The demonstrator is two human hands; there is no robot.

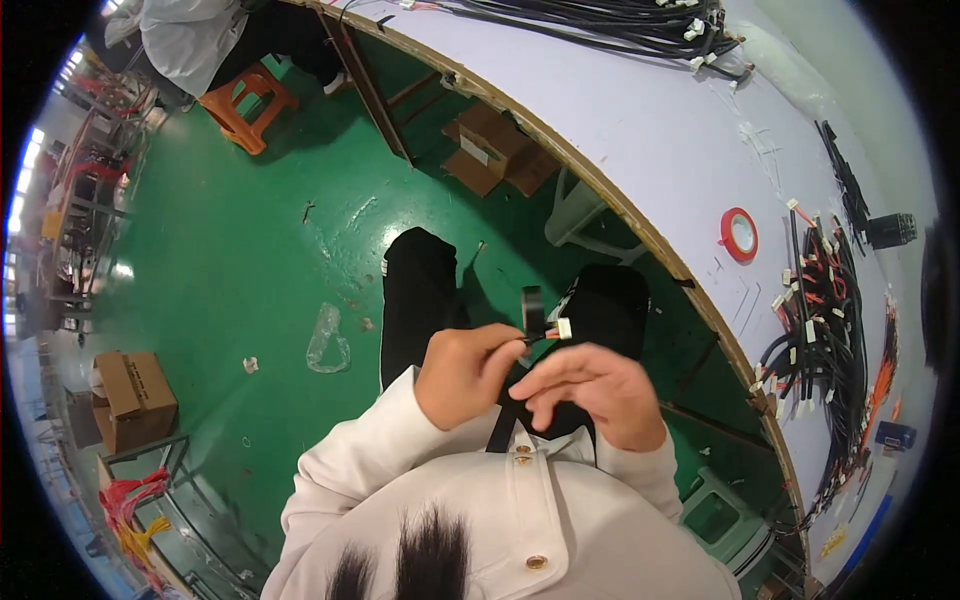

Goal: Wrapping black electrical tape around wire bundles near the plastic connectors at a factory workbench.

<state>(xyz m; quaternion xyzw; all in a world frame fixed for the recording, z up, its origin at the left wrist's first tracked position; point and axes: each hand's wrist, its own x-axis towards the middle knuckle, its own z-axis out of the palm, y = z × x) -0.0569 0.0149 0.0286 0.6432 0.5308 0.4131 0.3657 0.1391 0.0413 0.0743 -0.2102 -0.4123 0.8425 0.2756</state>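
Over my lap, my left hand [458,376] pinches a short black cable [536,338] between thumb and fingers. At its end is a white plug connector [563,328] with a few coloured wires running into it. A dark, glossy black piece [532,306] that looks like tape stands up from the cable beside the connector. Just below and to the right, my right hand [592,392] is half curled with its fingers apart, slightly blurred. Nothing shows in it, and it appears separate from the cable.
On the white table [640,130] to my right lie a red tape roll [740,235], a heap of black cables with white connectors [820,310], and a long cable bundle [620,25] farther off. Cardboard boxes [134,398], an orange stool [246,108] and a pale green stool [722,520] stand around.
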